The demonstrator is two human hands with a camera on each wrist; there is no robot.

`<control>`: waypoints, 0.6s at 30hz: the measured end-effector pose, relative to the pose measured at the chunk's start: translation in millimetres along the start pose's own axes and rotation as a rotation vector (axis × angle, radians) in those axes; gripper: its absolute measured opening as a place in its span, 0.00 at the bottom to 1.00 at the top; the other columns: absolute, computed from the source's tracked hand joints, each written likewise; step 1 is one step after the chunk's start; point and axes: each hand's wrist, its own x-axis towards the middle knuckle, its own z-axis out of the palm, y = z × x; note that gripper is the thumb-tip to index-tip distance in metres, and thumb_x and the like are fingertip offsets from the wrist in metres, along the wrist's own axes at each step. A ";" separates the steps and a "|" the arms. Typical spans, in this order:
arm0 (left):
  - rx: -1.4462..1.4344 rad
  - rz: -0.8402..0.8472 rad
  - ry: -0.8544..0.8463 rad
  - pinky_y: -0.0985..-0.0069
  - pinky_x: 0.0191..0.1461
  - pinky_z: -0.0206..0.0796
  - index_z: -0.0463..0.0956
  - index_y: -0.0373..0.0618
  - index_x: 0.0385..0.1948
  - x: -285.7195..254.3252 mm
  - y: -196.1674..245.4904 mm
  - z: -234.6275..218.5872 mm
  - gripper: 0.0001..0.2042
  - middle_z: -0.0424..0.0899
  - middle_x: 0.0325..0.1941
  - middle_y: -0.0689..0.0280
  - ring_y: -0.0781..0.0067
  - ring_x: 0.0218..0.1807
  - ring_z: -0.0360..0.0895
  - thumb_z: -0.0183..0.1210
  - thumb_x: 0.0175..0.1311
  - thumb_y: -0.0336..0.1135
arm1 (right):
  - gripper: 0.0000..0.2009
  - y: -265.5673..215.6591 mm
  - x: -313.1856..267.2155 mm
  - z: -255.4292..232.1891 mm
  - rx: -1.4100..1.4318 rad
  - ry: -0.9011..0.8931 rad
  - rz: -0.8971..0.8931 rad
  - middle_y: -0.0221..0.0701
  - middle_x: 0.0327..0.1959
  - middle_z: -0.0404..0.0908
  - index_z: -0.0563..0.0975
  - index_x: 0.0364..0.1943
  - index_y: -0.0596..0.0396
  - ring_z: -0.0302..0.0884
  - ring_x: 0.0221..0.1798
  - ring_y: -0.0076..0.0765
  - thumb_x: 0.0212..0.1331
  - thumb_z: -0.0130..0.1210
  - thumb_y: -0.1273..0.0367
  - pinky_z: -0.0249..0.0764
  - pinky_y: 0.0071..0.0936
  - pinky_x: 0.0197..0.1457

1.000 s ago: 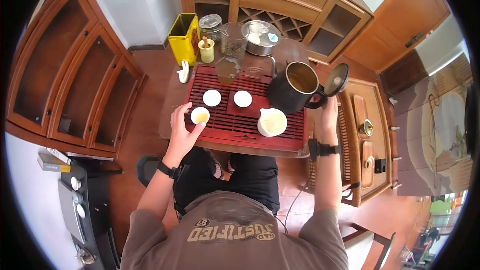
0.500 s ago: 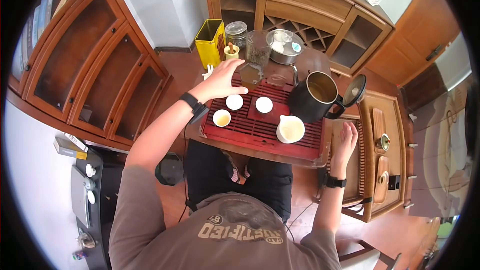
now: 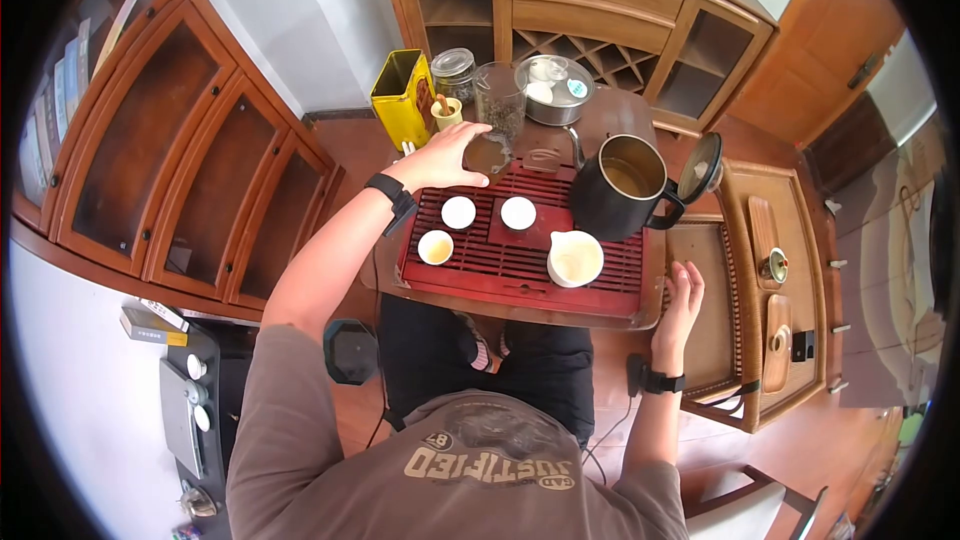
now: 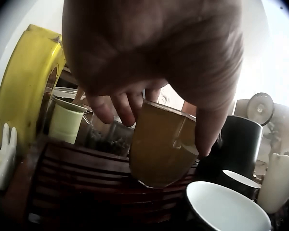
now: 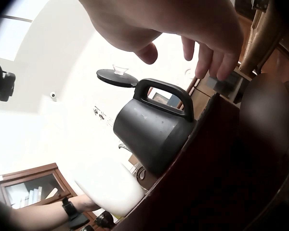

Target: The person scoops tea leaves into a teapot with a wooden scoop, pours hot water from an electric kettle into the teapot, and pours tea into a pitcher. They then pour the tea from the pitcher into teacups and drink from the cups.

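Observation:
In the head view my left hand [image 3: 445, 158] reaches over the far left of the red slatted tea tray [image 3: 480, 286]. Its thumb and fingers are spread around a glass vessel of amber tea [image 3: 490, 156]. Seen from the left wrist, the thumb lies at the glass's right side, and the fingertips [image 4: 125, 115] are at its left. White teacups, one holding pale tea [image 3: 436, 248], stand nearer me. My right hand [image 3: 680, 300] is loosely open by the tray's right edge, holding nothing. Near it are a black kettle [image 3: 615, 195] with its lid raised and a white pitcher [image 3: 575, 262] of pale tea.
Behind the tray stand a yellow tin [image 3: 402, 100], a lidded jar [image 3: 453, 75], a small pale pot [image 3: 447, 112] with a wooden tool, a tall clear container [image 3: 499, 105] and a round metal tin [image 3: 557, 105]. A wicker stand [image 3: 790, 270] is at right.
My left hand left the teacup with tea and moved forward to the glass of amber tea, closing in slightly since. My right hand drew back from the kettle's handle toward me.

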 end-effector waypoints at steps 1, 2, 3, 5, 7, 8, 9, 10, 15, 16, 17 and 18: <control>-0.018 0.001 -0.008 0.57 0.82 0.55 0.60 0.43 0.74 1.9 -1.3 -0.2 0.47 0.65 0.75 0.47 0.46 0.79 0.60 0.77 0.53 0.45 | 0.21 1.5 -0.4 -0.1 0.001 0.001 0.003 0.40 0.65 0.78 0.69 0.68 0.59 0.72 0.69 0.36 0.79 0.51 0.63 0.63 0.36 0.77; -0.019 -0.001 -0.011 0.57 0.82 0.55 0.60 0.43 0.74 3.1 -3.2 -0.1 0.47 0.65 0.75 0.47 0.46 0.79 0.60 0.77 0.53 0.45 | 0.21 2.6 -1.5 0.0 -0.008 -0.010 0.012 0.41 0.66 0.77 0.69 0.69 0.59 0.72 0.70 0.36 0.79 0.51 0.62 0.65 0.35 0.76; -0.035 0.007 -0.015 0.57 0.82 0.54 0.61 0.44 0.74 3.0 -3.3 -0.3 0.46 0.66 0.74 0.48 0.47 0.79 0.60 0.77 0.53 0.43 | 0.22 3.6 -3.7 -0.4 -0.018 -0.022 0.023 0.41 0.66 0.77 0.68 0.69 0.59 0.71 0.71 0.36 0.79 0.51 0.62 0.66 0.33 0.75; -0.085 0.003 -0.027 0.58 0.83 0.53 0.61 0.46 0.74 2.4 -4.1 -0.4 0.44 0.66 0.74 0.50 0.49 0.79 0.60 0.77 0.54 0.41 | 0.22 3.2 -7.2 0.5 -0.017 -0.025 0.025 0.41 0.66 0.77 0.69 0.69 0.59 0.71 0.71 0.36 0.79 0.51 0.62 0.66 0.33 0.74; -0.128 -0.015 -0.037 0.59 0.83 0.53 0.61 0.46 0.74 2.5 -5.9 0.0 0.44 0.66 0.74 0.50 0.50 0.79 0.60 0.77 0.55 0.41 | 0.22 2.4 -8.8 1.4 -0.013 -0.030 0.023 0.41 0.66 0.77 0.69 0.69 0.59 0.71 0.71 0.36 0.79 0.51 0.62 0.66 0.34 0.74; -0.170 -0.030 -0.044 0.59 0.84 0.52 0.60 0.46 0.74 2.6 -6.6 0.1 0.44 0.66 0.75 0.50 0.51 0.80 0.60 0.77 0.55 0.41 | 0.22 2.2 -9.5 1.4 -0.015 -0.030 0.023 0.41 0.66 0.77 0.69 0.69 0.59 0.71 0.70 0.35 0.79 0.51 0.62 0.66 0.34 0.74; -0.171 -0.031 -0.046 0.59 0.84 0.52 0.60 0.46 0.74 3.0 -9.1 1.1 0.44 0.66 0.75 0.50 0.51 0.80 0.60 0.77 0.55 0.41 | 0.22 1.9 -10.0 1.4 -0.016 -0.031 0.023 0.41 0.66 0.77 0.69 0.69 0.59 0.72 0.70 0.35 0.79 0.51 0.62 0.66 0.34 0.74; -0.189 -0.029 -0.055 0.60 0.84 0.51 0.60 0.46 0.74 3.4 -11.4 2.4 0.44 0.66 0.75 0.50 0.51 0.80 0.60 0.77 0.55 0.40 | 0.22 1.4 -10.5 1.6 -0.017 -0.030 0.024 0.41 0.66 0.77 0.69 0.69 0.59 0.72 0.70 0.35 0.79 0.51 0.62 0.66 0.34 0.74; -0.260 -0.019 -0.072 0.60 0.85 0.50 0.60 0.45 0.74 5.2 -14.3 4.4 0.44 0.65 0.77 0.50 0.51 0.81 0.59 0.77 0.55 0.37 | 0.21 0.2 -13.3 2.2 -0.058 -0.026 0.024 0.40 0.65 0.78 0.69 0.68 0.59 0.72 0.69 0.34 0.79 0.50 0.63 0.66 0.35 0.73; -0.271 -0.012 -0.054 0.61 0.85 0.50 0.60 0.45 0.74 5.0 -14.8 5.9 0.44 0.66 0.76 0.51 0.52 0.80 0.60 0.77 0.55 0.37 | 0.21 0.9 -13.4 1.7 -0.058 -0.026 0.023 0.40 0.65 0.78 0.69 0.68 0.59 0.72 0.69 0.34 0.79 0.50 0.63 0.66 0.35 0.73; -0.283 -0.006 -0.036 0.61 0.85 0.50 0.61 0.45 0.73 5.0 -15.5 6.9 0.43 0.66 0.76 0.51 0.52 0.80 0.61 0.77 0.55 0.37 | 0.21 2.4 -13.2 1.0 -0.054 -0.026 0.027 0.38 0.66 0.77 0.69 0.68 0.58 0.72 0.68 0.34 0.79 0.50 0.63 0.65 0.34 0.74; -0.283 -0.005 -0.035 0.61 0.85 0.50 0.61 0.45 0.73 5.1 -14.5 6.2 0.43 0.66 0.76 0.51 0.52 0.80 0.61 0.77 0.55 0.37 | 0.20 3.7 -12.9 0.3 -0.050 -0.027 0.030 0.37 0.66 0.77 0.70 0.69 0.56 0.72 0.67 0.33 0.79 0.51 0.63 0.65 0.34 0.75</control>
